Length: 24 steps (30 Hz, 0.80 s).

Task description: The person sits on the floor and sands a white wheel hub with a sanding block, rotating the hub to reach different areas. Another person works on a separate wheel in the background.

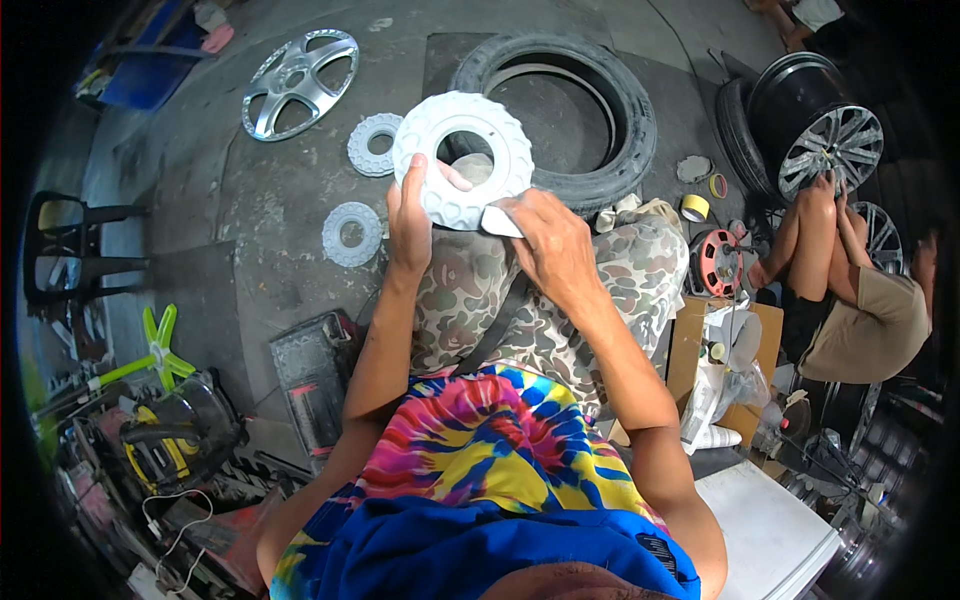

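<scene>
Head view: the white ring [468, 116] is up between the hands, left hand [408, 222] gripping its side, right hand [550, 240] pinching a white pad [502, 222] by its edge; it looks light and stiff, best held by the rim

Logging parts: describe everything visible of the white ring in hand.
The white ring looks like matte plastic, with a round central hole and raised bumps around its outer band. It looks whole, held up, face toward the camera, near the camouflage trousers. The left hand grips its left side, thumb in front; the right hand holds a white piece at its lower right edge.
</scene>
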Tool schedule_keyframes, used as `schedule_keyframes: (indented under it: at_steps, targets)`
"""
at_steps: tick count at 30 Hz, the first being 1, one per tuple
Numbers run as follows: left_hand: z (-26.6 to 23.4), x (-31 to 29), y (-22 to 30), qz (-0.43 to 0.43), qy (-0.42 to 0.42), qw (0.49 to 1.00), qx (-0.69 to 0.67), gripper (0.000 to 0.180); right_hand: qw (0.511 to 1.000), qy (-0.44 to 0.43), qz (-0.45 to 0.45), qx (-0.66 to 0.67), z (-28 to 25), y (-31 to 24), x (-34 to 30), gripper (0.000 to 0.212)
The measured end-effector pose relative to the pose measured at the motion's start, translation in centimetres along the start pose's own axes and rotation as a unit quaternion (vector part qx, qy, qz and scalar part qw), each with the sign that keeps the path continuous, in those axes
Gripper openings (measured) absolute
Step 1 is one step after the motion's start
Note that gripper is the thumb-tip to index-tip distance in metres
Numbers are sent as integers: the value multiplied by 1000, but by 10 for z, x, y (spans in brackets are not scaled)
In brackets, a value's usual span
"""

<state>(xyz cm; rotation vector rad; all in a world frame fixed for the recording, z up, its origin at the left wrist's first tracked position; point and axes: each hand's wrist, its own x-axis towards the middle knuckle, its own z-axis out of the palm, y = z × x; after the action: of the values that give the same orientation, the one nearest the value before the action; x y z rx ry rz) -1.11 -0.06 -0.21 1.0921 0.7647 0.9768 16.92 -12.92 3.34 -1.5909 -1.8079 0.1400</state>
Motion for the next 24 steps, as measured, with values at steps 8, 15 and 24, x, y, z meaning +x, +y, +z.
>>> schedule_keyframes:
  at_steps: [8,15,24]
  targets:
    - [13,-7,-3,54,45,993,93,57,953,43,133,270,16,-8,-16,21]
    - [15,-6,-4,53,47,994,89,57,978,77,72,178,29,-26,-4,30]
    - [14,-8,-8,79,51,988,122,56,999,5,-14,49,13,-13,-10,37]
